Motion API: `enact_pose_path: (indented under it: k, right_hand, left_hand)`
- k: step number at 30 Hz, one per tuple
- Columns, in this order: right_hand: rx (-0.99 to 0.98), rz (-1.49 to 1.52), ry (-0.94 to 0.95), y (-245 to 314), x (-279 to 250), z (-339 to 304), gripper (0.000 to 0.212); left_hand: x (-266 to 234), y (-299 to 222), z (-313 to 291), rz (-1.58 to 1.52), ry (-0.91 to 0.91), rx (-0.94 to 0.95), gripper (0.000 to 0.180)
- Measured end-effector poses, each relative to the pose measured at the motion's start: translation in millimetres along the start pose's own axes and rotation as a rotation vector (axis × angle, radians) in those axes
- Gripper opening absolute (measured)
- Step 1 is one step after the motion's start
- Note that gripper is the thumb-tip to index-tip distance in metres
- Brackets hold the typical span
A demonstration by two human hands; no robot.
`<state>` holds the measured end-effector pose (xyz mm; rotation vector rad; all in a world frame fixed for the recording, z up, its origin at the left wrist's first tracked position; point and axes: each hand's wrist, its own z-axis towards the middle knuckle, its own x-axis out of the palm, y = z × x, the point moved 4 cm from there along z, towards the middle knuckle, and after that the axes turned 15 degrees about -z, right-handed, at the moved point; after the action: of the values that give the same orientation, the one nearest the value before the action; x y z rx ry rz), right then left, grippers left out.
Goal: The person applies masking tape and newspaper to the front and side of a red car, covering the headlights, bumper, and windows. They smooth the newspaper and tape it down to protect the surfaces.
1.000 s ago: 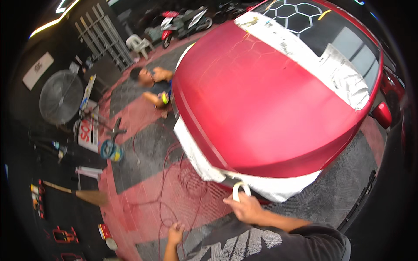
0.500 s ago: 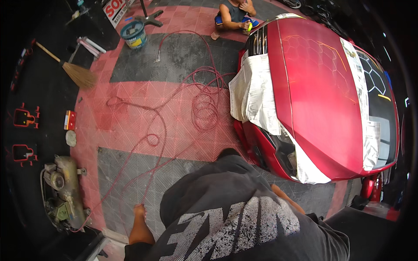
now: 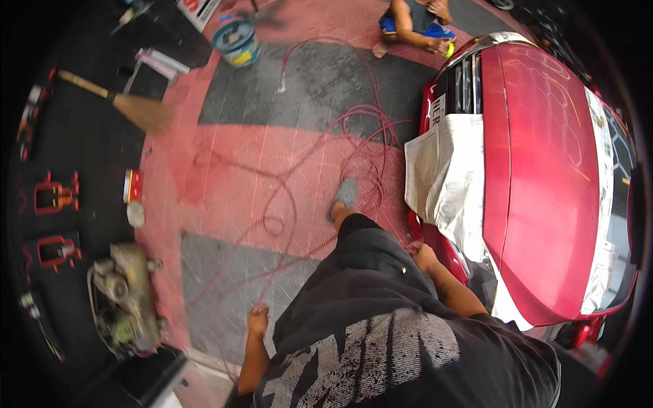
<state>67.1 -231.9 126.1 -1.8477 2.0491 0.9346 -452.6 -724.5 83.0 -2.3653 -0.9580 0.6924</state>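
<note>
My left hand (image 3: 258,318) hangs low beside my body, its fingers curled in. A strand of thin red hose (image 3: 290,204) runs up to it or behind it; whether the fingers hold the hose I cannot tell. My right hand (image 3: 424,257) is in front of my right hip, near the front corner of a red car (image 3: 544,204). Its fingers are bent together, and anything between them is too small to make out. White printed paper (image 3: 445,177) covers part of the car's front. My foot in a grey shoe (image 3: 345,193) steps beside the hose coils.
At the car's far front, another person (image 3: 415,24) crouches with a yellow-green object (image 3: 449,50). Along the left are a blue bucket (image 3: 236,43), a straw broom (image 3: 141,112), a red box (image 3: 133,185) and an air compressor (image 3: 124,299). Hose loops lie across the red and grey floor tiles.
My right hand has come into view near the car's corner. A grey-shod foot has swung forward. The car and floor items have shifted right in view.
</note>
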Motion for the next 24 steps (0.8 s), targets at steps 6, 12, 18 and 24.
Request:
enact_pose_path:
  k: [6, 12, 18, 24]
  right_hand:
    - [-0.014, 0.015, -0.148, 65, -98, 87, 0.06]
    - [0.413, 0.778, -0.367, 6, -168, 131, 0.047]
    - [0.334, 2.242, -0.981, -69, -196, 115, 0.017]
    - [0.199, 2.662, -1.402, -77, -228, 107, 0.036]
  left_hand:
    - [36, -166, 54, 0.107, -0.094, -0.202, 0.028]
    - [137, -353, 128, 0.101, 0.047, 0.086, 0.028]
    - [184, -467, 214, 0.282, 0.34, 0.151, 0.027]
    - [186, -644, 359, 0.532, 0.449, 0.011, 0.029]
